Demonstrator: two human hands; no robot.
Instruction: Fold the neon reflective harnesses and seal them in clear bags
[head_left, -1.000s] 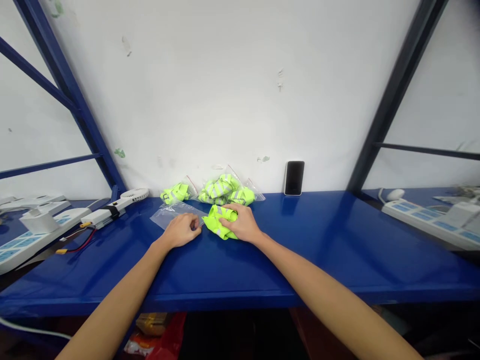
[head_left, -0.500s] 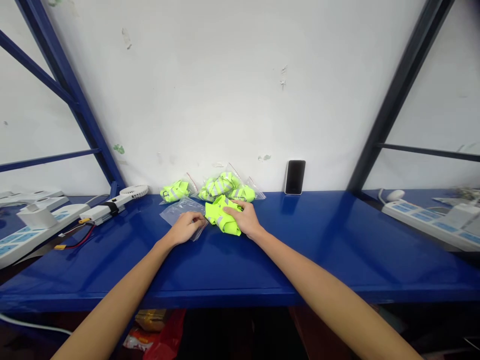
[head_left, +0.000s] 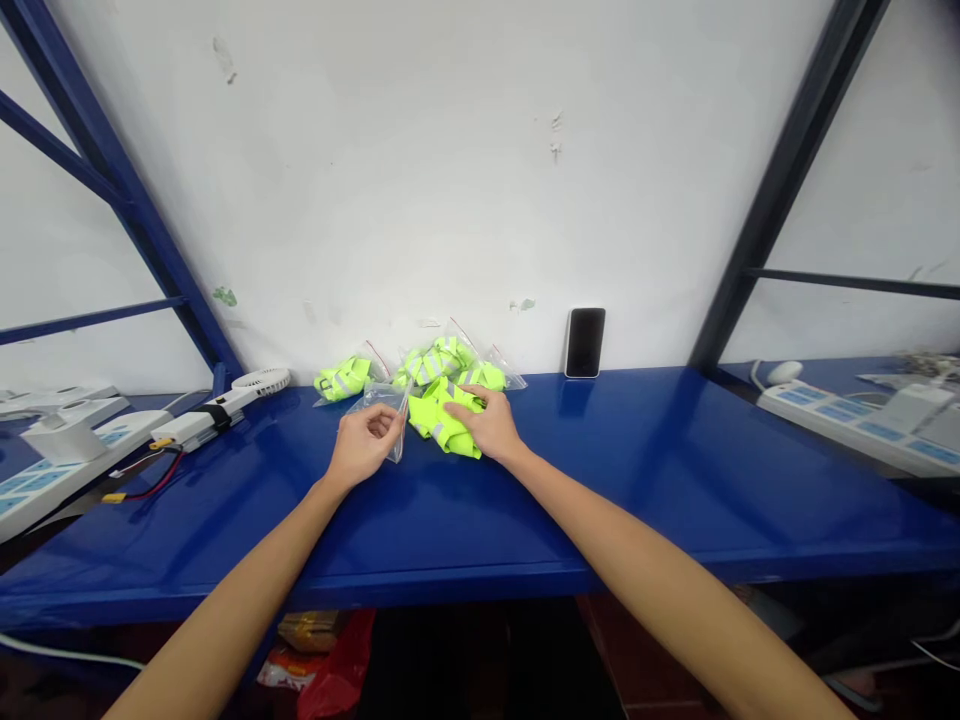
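My left hand [head_left: 365, 440] pinches the edge of a clear plastic zip bag [head_left: 396, 447], which stands partly lifted off the blue table. Just right of it lies a folded bundle of neon-yellow reflective vest fabric [head_left: 442, 420] with grey stripes. My right hand [head_left: 491, 424] grips this bundle from its right side, thumb on top and fingers behind. Behind the hands, against the wall, lie several similar yellow bundles in clear bags, one bagged bundle [head_left: 345, 379] at the left and another bagged bundle [head_left: 439, 360] in the middle.
A dark-screened phone [head_left: 585, 342] leans on the wall at the right. To the left lie a small white fan [head_left: 261, 382], a cabled battery pack [head_left: 191, 428] and a power strip [head_left: 75, 465]. Another power strip [head_left: 862, 425] is at far right. Blue shelf posts frame the table [head_left: 637, 480].
My left hand has raised the plastic bag's edge from the table, beside the yellow bundle. My right hand keeps its grip on the bundle. The camera view has shifted slightly.
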